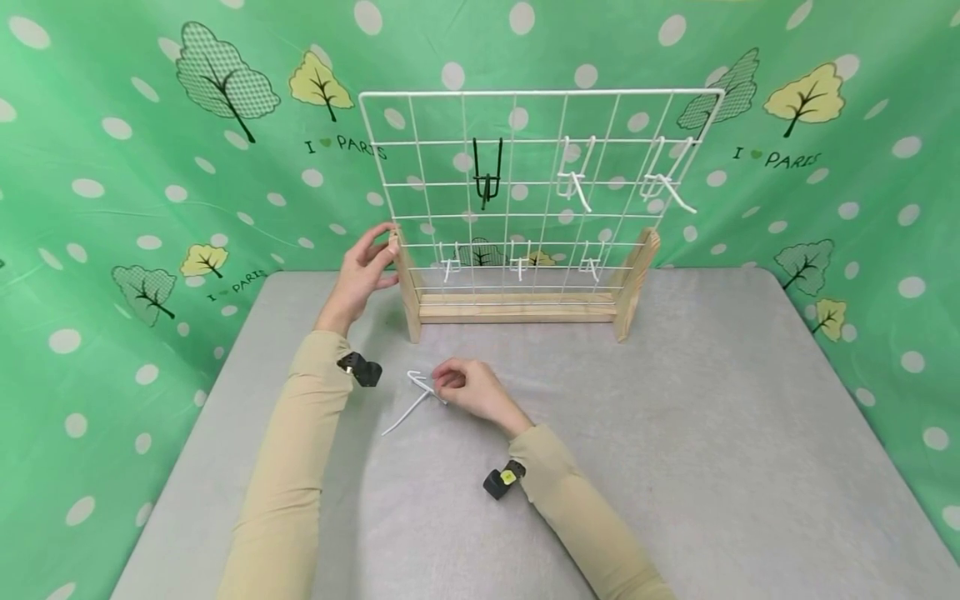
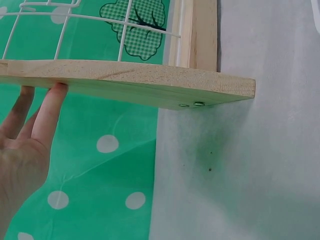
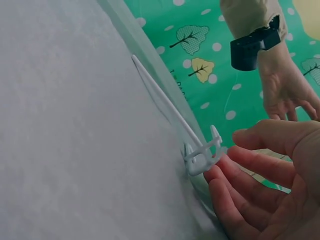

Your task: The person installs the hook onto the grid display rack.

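A white wire-grid rack (image 1: 506,215) stands on wooden legs. By its left wooden post (image 1: 407,287) is my left hand (image 1: 360,279), its thumb and fingers against the upper part; in the left wrist view, fingertips (image 2: 59,90) touch the post's outer face. My right hand (image 1: 480,392) is low over the table, in front of the rack. At its fingertips it holds a white wire display hook (image 3: 202,155) by the bracket end. The hook's long prong (image 1: 405,415) points away from the hand, towards the front left. Fingers partly hide the bracket's far end.
On the grid hang a black hook (image 1: 487,179), two larger white hooks (image 1: 574,179) at upper right, and several small white hooks (image 1: 519,265) on the lower part. A grey cloth covers the table (image 1: 712,433). Behind hangs a green dotted curtain (image 1: 112,208).
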{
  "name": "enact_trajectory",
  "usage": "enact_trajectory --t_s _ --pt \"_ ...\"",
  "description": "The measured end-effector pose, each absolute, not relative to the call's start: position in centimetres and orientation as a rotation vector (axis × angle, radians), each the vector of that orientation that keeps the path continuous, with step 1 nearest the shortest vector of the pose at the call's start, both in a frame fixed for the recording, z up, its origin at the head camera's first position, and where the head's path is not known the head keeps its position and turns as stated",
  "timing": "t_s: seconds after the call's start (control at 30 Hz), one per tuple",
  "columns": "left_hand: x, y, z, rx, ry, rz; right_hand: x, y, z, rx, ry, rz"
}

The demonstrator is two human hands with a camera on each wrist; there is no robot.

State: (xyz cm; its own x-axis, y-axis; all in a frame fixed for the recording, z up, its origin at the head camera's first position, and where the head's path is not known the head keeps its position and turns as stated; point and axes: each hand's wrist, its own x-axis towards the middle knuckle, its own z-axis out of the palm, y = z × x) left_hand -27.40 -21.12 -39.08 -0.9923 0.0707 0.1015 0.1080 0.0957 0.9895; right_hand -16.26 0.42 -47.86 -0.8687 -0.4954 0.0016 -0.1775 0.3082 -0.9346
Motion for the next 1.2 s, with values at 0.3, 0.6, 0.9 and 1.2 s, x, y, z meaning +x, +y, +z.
enact_trajectory --t_s 0.3,0.6,0.9,1.2 --pt "-27.2 -21.1 -38.9 -0.186 -2.291 -2.112 -16.5 -0.1 -49.0 -0.639 2.278 -1.531" --pt "-27.3 -21.1 -38.8 -0.178 -2.3 -2.105 -16.9 -0.2 -49.1 -0.662 2.269 -1.532" --pt "-27.4 -21.1 -38.9 -0.167 -2.299 -2.119 -16.8 0.0 -48.7 -0.642 2.244 -1.576" --pt "-27.3 -21.2 -38.8 -0.16 -2.304 -2.123 -16.8 0.1 -48.7 -0.557 2.289 -1.59"
